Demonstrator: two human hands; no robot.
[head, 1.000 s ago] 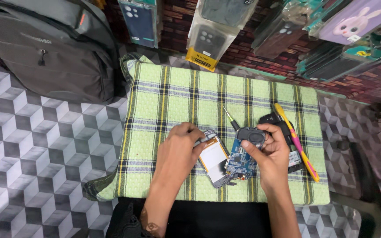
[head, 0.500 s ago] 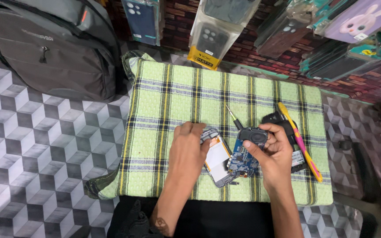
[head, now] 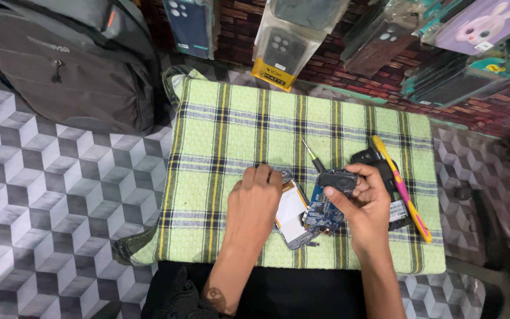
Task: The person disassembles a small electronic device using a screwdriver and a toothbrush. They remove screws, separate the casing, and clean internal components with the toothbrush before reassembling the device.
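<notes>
Both hands work over the green checked cloth (head: 237, 130): my left hand (head: 255, 204) presses down flat on the opened phone (head: 293, 215) at the cloth's near edge, and my right hand (head: 366, 204) pinches a small dark oval part (head: 337, 177) just above the blue circuit board (head: 324, 215). I judge the board light, stiff and fragile, best held by its edges. A thin screwdriver (head: 311, 153) and a yellow-pink tool (head: 402, 189) lie on the cloth's right half.

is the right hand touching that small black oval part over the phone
Touching. The head view shows the right hand pinching the small black oval part between thumb and fingertips, above the blue circuit board of the opened phone.
</notes>
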